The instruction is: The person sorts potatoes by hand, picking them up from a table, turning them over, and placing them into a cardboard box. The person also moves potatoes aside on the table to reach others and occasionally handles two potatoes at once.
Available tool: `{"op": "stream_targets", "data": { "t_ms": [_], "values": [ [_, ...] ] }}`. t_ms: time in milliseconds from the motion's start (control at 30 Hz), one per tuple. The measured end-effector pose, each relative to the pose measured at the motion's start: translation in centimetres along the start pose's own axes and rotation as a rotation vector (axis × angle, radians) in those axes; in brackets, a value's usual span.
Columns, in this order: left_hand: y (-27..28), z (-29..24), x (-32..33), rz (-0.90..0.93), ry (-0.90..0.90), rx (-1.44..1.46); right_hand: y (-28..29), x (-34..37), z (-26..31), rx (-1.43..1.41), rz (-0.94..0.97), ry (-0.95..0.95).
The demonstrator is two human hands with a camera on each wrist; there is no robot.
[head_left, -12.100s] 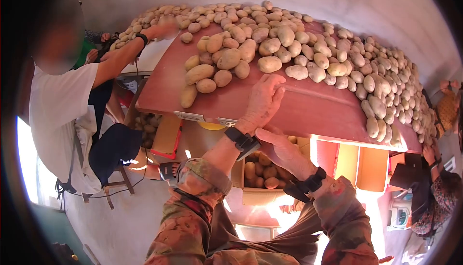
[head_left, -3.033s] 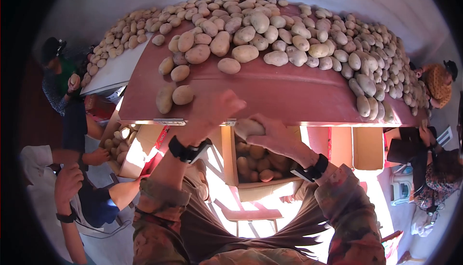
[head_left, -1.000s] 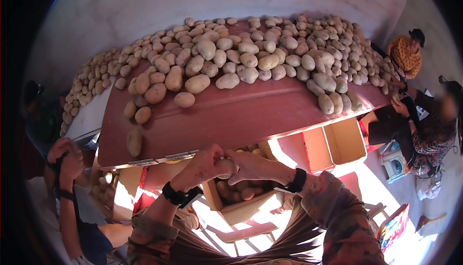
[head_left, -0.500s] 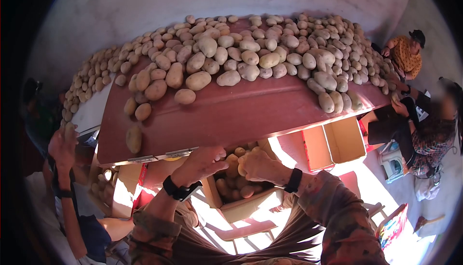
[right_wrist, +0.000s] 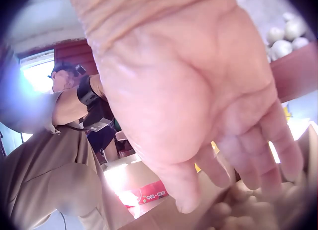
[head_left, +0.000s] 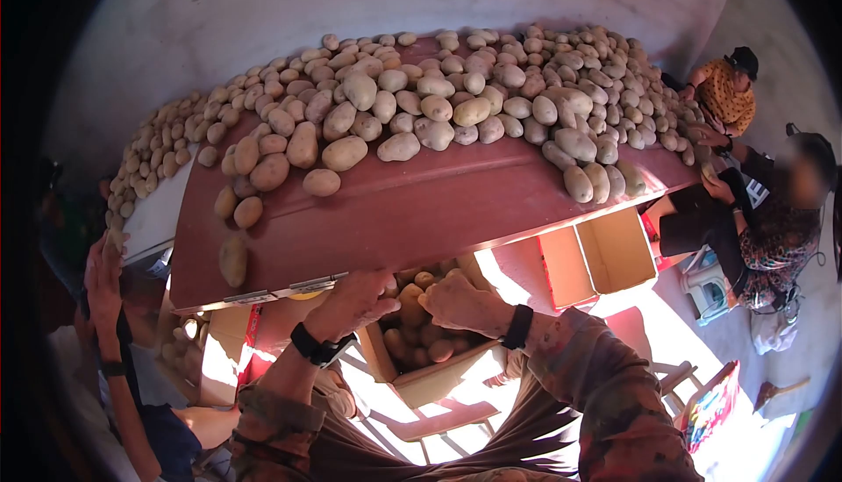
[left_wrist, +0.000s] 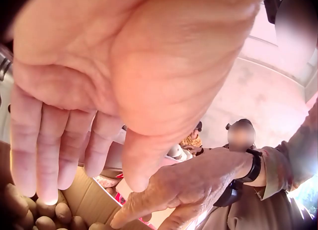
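Observation:
Over an open cardboard box (head_left: 449, 380) of potatoes (head_left: 440, 350), both hands are held apart at the table's front edge. My left hand (head_left: 355, 304) is at the box's left side; the left wrist view shows its palm (left_wrist: 124, 76) bare and its fingers straight. Across from it, my right hand (head_left: 467, 305) hangs over the right part of the box, with loosely extended fingers and nothing in its palm (right_wrist: 184, 91). Between the hands, an elongated potato (head_left: 411, 305) is seen at the box; whether it rests on the others I cannot tell.
Potatoes (head_left: 360, 92) cover the rear of the red table (head_left: 386, 219); one lone potato (head_left: 233, 261) lies near its front left. An open carton (head_left: 618, 254) stands to the right, another box of potatoes (head_left: 182, 355) to the left. Other people sit at both sides.
A second ago both hands held a potato between them; they have since parted and let go of it. The head view has shifted slightly. At left, another person's hands have moved.

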State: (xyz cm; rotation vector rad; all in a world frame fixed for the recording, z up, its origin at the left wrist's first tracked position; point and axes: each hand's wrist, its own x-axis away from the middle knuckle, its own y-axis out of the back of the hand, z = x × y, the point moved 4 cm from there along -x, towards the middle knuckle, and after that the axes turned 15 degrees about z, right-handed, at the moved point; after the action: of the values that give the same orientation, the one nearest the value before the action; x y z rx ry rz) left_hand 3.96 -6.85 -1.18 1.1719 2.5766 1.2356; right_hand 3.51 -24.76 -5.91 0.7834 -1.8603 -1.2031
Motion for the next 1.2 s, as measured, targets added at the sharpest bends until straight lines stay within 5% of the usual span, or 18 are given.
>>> {"op": "stream_targets", "data": {
  "t_ms": [67,133,367,533,667,733,767,867,900,967,1133,1200],
  "values": [
    [-0.3,0.3,-0.2,0.033,0.038,-0.019,-0.4,0.0,0.2,-0.009,-0.033,0.02],
    [-0.7,0.4,-0.2,-0.093,-0.152,-0.184,-0.8,-0.2,0.3,-0.018,-0.063,0.042],
    [-1.0,0.2,-0.1,-0.08,-0.137,-0.291,0.5,-0.8,0.0,-0.228,0.063,0.062],
    [-0.8,1.3,-0.6,0.034,0.181,-0.314,3.3,-1.6,-2.4,-0.611,0.221,0.135],
    [-1.8,3.0,-1.2,0.023,0.2,-0.436,9.5,-0.9,-3.8,-1.109,0.111,0.35],
    [-2.6,5.1,-1.7,-0.21,-0.083,0.057,13.7,0.8,-4.3,-1.376,0.041,0.447],
    [-2.7,5.3,-1.9,-0.209,-0.077,0.064,15.9,2.2,-4.5,-1.501,0.028,0.512],
    [-4.5,8.1,-2.3,-0.072,-0.014,-0.014,21.7,6.5,-4.8,-1.66,-0.299,0.926],
    [-4.1,6.3,-1.7,-0.052,-0.009,-0.005,22.7,7.4,-4.7,-1.66,-0.392,1.097],
    [-1.1,0.4,-0.8,-0.026,0.067,-0.451,24.5,8.2,-4.4,-1.509,-0.561,1.421],
    [-1.8,1.1,-2.3,0.14,0.142,-0.305,19.9,9.2,-2.9,-1.701,-0.572,1.33],
    [-2.4,1.7,-2.8,0.078,0.039,-0.436,18.3,9.2,-2.2,-1.776,-0.56,1.309]
  ]
}}
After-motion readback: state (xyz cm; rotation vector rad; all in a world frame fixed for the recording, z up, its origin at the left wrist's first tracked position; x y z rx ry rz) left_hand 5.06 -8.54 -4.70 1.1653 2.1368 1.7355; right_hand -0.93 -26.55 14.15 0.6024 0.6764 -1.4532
